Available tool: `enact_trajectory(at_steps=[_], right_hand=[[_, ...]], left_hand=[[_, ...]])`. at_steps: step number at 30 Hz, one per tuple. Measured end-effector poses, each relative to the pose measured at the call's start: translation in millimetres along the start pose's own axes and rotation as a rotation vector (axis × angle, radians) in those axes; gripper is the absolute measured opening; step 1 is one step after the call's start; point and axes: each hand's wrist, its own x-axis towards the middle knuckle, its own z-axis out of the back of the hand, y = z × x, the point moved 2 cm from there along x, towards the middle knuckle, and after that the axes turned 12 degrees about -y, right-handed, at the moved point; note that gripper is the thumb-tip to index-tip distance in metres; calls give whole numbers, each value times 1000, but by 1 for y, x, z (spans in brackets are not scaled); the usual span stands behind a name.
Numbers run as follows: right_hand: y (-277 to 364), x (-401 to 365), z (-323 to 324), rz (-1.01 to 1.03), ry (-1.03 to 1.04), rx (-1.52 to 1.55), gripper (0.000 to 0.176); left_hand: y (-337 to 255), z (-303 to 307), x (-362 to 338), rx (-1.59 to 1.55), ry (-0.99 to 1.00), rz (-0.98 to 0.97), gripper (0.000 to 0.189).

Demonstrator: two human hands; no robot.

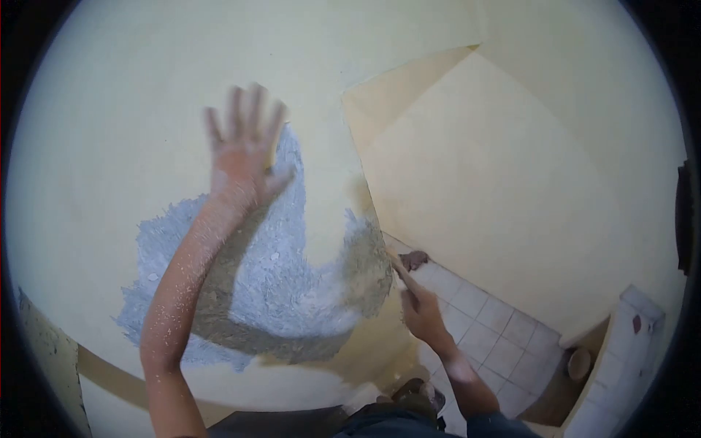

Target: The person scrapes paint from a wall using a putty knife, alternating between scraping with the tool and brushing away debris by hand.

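Left hand: raised, far-left, back toward camera, fingers spread and pointing far, thumb out to the right. Motion blur on it, worst at the fingers. Left forearm bare, speckled white, runs from the near edge up to the wrist, bent at the elbow. Right hand: lower, nearer, right of the left hand and well apart from it, angled far-left. Finger curl hard to read. Right forearm slants in from near right, pale patch by the wrist.
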Motion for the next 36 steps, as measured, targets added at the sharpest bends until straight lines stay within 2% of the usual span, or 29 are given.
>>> enact_trajectory(at_steps=[2, 3, 5, 6, 8, 10, 14, 19, 24, 28, 34, 36], right_hand=[[-29, -18, 34, -2, -158, 52, 56], [-77, -30, 50, 82, -237, -26, 56], [-117, -45, 76, -16, -344, -81, 56], [-112, -57, 91, -209, -369, -57, 55], [-133, -70, 104, -248, -378, -157, 53], [-144, -76, 109, -283, -382, -182, 52], [-149, -85, 107, -341, -332, -98, 53], [-161, -91, 109, -297, -264, -64, 57], [-159, -99, 119, -236, -264, -47, 53], [-155, -109, 125, -290, -270, 22, 52], [-203, -153, 108, -344, -275, -19, 50], [-204, -162, 100, -447, -269, 36, 50]], left_hand=[[-18, -10, -21, -191, 326, -416, 61], [-20, -14, -22, -300, 385, -467, 58], [-21, -17, -27, -530, 513, -555, 53], [-15, -14, -18, -404, 343, -442, 51], [3, -5, 12, -154, 6, -229, 47], [15, -6, 27, -80, -75, -154, 47], [17, -11, 38, -7, -66, -190, 39], [22, -10, 50, 48, 14, -170, 25], [3, 4, 51, 45, 128, -294, 18], [7, -5, 40, 89, 181, -424, 16], [-8, -7, 64, 126, 214, -411, 16], [-7, -10, 68, 124, 224, -466, 14]])
